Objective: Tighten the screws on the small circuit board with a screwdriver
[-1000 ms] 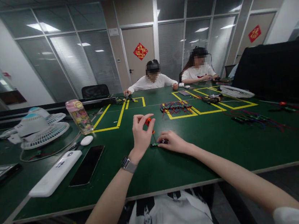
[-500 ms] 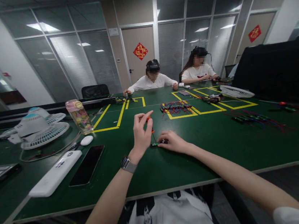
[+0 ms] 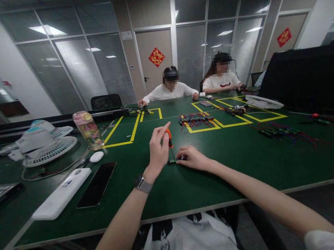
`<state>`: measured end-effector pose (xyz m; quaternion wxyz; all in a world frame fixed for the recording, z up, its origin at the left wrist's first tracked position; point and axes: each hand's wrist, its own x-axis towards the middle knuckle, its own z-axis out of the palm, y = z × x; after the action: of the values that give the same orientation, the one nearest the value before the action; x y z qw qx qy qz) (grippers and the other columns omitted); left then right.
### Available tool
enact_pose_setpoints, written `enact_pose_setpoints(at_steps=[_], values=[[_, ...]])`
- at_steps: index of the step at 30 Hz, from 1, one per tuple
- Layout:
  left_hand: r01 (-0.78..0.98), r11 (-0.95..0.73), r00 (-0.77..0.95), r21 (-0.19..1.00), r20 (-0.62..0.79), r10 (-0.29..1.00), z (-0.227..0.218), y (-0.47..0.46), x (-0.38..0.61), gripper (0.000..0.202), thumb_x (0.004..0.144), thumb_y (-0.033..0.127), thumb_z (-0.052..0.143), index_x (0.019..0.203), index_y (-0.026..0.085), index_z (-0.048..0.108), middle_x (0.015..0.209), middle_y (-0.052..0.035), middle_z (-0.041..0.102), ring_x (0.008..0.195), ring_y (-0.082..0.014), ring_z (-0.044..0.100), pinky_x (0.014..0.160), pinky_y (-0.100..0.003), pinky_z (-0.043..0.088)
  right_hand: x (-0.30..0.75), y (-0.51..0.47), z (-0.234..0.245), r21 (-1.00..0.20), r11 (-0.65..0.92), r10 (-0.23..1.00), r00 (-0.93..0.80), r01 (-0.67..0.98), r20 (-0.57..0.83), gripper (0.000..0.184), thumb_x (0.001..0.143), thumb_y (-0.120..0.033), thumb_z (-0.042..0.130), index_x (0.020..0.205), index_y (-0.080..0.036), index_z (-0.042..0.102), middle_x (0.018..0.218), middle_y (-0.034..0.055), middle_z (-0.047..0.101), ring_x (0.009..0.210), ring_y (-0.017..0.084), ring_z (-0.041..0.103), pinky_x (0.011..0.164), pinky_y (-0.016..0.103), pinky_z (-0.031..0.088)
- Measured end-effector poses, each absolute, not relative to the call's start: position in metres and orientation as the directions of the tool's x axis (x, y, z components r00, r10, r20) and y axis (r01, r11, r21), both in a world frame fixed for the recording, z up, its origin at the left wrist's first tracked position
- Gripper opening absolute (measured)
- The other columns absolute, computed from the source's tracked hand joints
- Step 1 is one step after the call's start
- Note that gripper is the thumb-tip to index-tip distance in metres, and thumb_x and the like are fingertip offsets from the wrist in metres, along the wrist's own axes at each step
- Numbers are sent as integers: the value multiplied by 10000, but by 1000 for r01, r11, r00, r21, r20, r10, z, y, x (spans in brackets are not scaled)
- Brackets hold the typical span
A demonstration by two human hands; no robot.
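Observation:
My left hand (image 3: 158, 147) holds an orange-handled screwdriver (image 3: 170, 139) upright, its fingers closed around the handle and the index finger stretched out past it. The thin shaft points down at a small green circuit board (image 3: 172, 162) on the table. My right hand (image 3: 194, 158) lies low on the table, its fingers closed on the board's right end. Part of the board is hidden under those fingers, and the exact spot where the tip touches is too small to make out.
Beyond my hands lies a bundle of wired boards (image 3: 196, 119); another wired bunch (image 3: 286, 134) is to the right. A phone (image 3: 97, 185), a white power bank (image 3: 62, 194), a bottle (image 3: 89, 130) and fans (image 3: 50, 149) stand left. Two people sit across the green table (image 3: 224, 191).
My left fingers have shifted slightly on the screwdriver, and more of its orange handle shows now. My right hand and the board have stayed in place.

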<state>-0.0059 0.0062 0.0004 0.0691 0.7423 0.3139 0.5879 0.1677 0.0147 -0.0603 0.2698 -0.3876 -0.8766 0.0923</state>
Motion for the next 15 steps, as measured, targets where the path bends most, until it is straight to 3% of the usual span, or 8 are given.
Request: enact_pose_setpoints(at_steps=[4,8,10,15], values=[[359,-809,114,465,839,532,-1,8,-5,337,947,215,423,1264,232,537,1052,-55,617,963,-152,584,874,-303,463,168,14,-60,-375,677,734,-549,633,400,116,813,-240,668,894,-174,717,847,43,653,739,146,598,713,255,423],[431,-792,57,431,864,501,1,6,-4,207,857,268,603,1053,230,660,859,-17,561,806,-139,557,794,-279,476,168,13,-60,-376,672,739,-545,638,397,115,811,-240,668,895,-176,716,844,41,650,728,144,594,708,254,424],[445,-784,44,433,863,502,2,4,-4,186,855,287,605,1017,227,675,860,-18,529,807,-138,547,794,-276,474,168,14,-60,-379,671,740,-545,638,394,119,814,-240,665,898,-173,715,847,42,651,734,145,596,715,255,426],[334,-811,125,480,831,543,0,6,-5,348,962,207,368,1264,233,540,1111,-65,573,983,-142,572,888,-290,455,168,15,-60,-380,680,732,-550,628,401,117,811,-232,667,894,-167,715,852,45,656,748,148,601,727,256,432]])
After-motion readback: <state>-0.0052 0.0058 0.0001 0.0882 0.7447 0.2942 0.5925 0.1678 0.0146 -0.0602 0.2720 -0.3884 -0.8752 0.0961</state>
